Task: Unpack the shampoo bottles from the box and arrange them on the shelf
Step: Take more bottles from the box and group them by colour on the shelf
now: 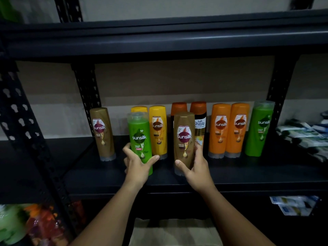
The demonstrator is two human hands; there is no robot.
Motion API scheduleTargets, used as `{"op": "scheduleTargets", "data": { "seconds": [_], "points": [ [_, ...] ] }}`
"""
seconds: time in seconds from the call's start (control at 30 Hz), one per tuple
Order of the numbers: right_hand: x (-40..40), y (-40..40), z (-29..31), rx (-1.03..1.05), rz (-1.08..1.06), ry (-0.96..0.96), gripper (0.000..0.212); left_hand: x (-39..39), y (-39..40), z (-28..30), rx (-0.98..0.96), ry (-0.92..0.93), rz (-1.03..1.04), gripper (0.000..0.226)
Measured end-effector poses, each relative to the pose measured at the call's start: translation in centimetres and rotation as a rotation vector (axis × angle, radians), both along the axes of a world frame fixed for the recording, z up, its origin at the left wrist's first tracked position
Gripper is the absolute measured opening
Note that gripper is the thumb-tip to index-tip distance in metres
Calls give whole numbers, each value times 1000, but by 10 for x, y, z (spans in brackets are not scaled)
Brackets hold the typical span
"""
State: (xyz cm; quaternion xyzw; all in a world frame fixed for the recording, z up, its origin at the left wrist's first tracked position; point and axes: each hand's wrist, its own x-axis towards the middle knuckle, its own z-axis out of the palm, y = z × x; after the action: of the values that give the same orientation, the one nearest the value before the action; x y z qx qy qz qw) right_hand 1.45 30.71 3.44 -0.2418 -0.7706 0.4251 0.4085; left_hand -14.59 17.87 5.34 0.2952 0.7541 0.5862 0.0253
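while left hand [136, 164] fingers grip green bottle [141, 139] upright, right hand [195, 166] fingers hold gold-brown bottle [183, 139].

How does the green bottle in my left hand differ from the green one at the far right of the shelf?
The held green bottle is gripped by the left hand at the shelf front; the far-right green bottle stands free, further back, beside the orange bottles. Both are green Sunsilk, cap down.

Black shelf [248, 176]; green bottle [141, 139], gold bottle [183, 139], orange bottles [229, 130].
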Motion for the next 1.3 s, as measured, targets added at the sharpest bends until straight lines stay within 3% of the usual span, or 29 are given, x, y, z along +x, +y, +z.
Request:
{"op": "scheduleTargets", "data": {
  "seconds": [0.27, 0.57, 0.73, 1.3],
  "points": [
    [0, 0, -1, 7, 8, 3, 84, -8, -10, -5, 81, 35, -47, 108],
    [1, 0, 0, -1, 29, 21, 84, -26, -30, -5, 22, 13, -286, 60],
    [1, 1, 2, -11, 29, 15, 86, -38, -36, -9, -40, 54, -306, 78],
    [60, 42, 10, -34, -33, -52, 67, 27, 46, -11, -28, 146, -432, 82]
  ]
}}
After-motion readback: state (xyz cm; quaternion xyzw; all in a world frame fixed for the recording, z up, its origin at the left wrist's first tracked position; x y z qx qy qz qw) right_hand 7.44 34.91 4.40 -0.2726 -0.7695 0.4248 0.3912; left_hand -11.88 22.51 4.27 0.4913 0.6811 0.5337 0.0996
